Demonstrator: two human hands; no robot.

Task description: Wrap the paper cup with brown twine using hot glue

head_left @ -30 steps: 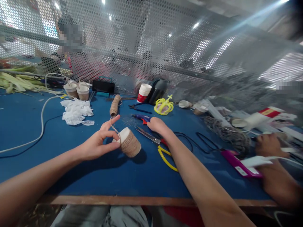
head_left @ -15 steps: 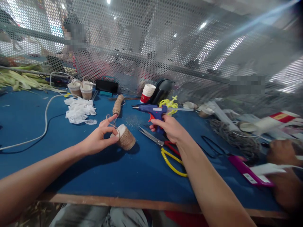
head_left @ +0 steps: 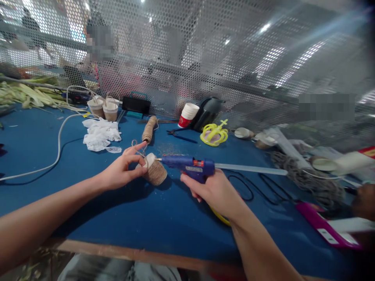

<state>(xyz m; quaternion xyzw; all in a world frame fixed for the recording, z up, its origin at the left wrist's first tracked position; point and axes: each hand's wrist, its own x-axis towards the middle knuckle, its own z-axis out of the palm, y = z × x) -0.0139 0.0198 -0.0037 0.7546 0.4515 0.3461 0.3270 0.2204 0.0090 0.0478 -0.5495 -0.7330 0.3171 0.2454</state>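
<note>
My left hand [head_left: 126,168] pinches the white rim of a small cup [head_left: 156,171] whose side is wrapped in brown twine. The cup lies tilted, its rim toward my left hand. A loose strand runs from it to a spool of twine [head_left: 149,129] behind. My right hand [head_left: 211,191] is closed round the handle of a blue glue gun [head_left: 189,166], with a long clear glue stick out of its back. Its metal nozzle is at the cup near the rim; whether it touches, I cannot tell. Yellow-handled scissors [head_left: 220,217] lie mostly hidden under my right hand.
White gloves [head_left: 101,134], two twine-handled cups [head_left: 110,111] and a black phone-like slab [head_left: 136,104] lie left. Behind are stacked paper cups [head_left: 189,114], pliers [head_left: 181,136] and a yellow crown-shaped piece [head_left: 214,134]. Right are grey cord [head_left: 310,175], a purple power strip [head_left: 328,226] and another person's hand [head_left: 363,201].
My right hand has brought the glue gun down and toward me, so its nozzle is now at the cup. The yellow piece behind is uncovered. My left hand keeps its pinch on the cup.
</note>
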